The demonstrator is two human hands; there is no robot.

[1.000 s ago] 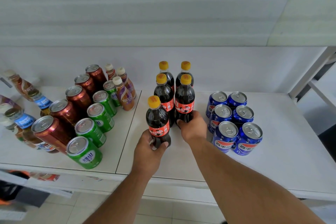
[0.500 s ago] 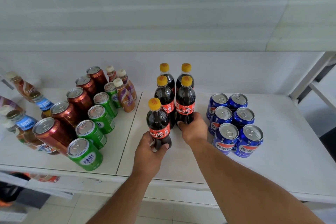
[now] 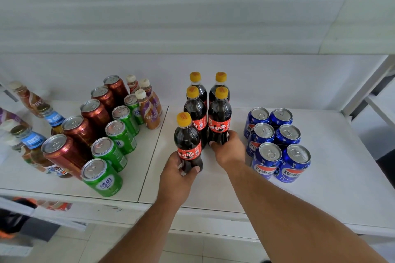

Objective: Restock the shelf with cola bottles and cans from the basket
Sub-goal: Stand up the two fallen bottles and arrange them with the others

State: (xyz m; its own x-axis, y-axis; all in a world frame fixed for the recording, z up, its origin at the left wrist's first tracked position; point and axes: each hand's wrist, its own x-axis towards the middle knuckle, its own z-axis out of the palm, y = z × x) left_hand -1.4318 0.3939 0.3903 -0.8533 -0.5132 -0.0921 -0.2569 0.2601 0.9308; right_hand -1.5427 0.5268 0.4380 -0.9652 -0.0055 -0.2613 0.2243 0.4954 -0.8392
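Left hand [image 3: 178, 174] wraps the base of a cola bottle [image 3: 188, 145] at the front of the left column, fingers curled round its lower body, while the right hand [image 3: 229, 151] grips the foot of the second-row bottle [image 3: 220, 121] in the right column, on a white shelf [image 3: 342, 177]. Both bottles stand upright with their bases on the shelf. The step in hand appears to be squaring up the bottle block: two columns run toward the back wall, the left three deep, the right two deep, so the front right spot looks open for the next bottle. Letting go cleanly without tipping the neighbours is what the next move calls for. Each bottle is dark, with a yellow cap and a red label. Six blue cola cans [image 3: 277, 145] sit just beside the right hand; green cans [image 3: 113, 147] and copper-red cans [image 3: 79, 130] fill the left of the shelf. The basket is not in view.
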